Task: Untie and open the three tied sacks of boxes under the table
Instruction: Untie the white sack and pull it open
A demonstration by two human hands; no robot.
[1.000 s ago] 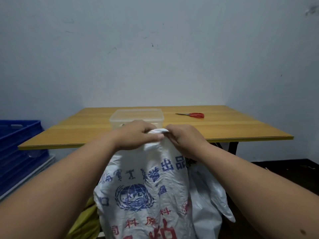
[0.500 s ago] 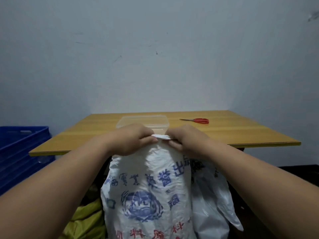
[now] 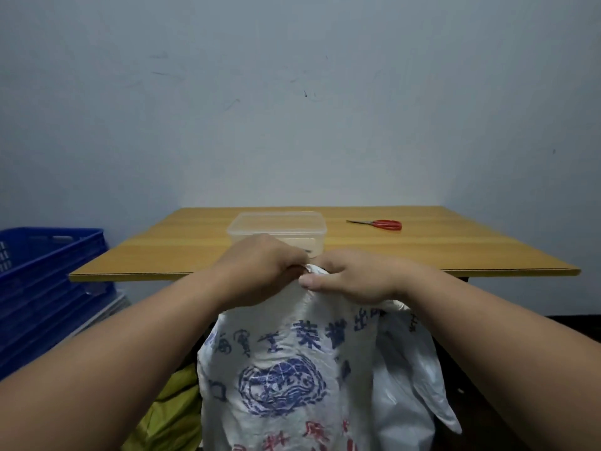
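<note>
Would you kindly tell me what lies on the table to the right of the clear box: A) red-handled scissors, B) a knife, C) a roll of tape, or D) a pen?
A: red-handled scissors lie flat on the table, right of the clear box.

Bare storeroom: scuffed wall (image 3: 292, 109), blue crates (image 3: 48, 288) stacked beside a wood table (image 3: 455, 252) (w/ scissors (image 3: 379, 224)).

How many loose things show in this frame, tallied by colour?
White printed woven sack: 1
Plain white plastic bag: 1
Yellow-green bag: 1
Clear plastic lidded box: 1
Red-handled scissors: 1
Blue plastic crates: stacked, count unclear
Total: 5, plus crates
</note>
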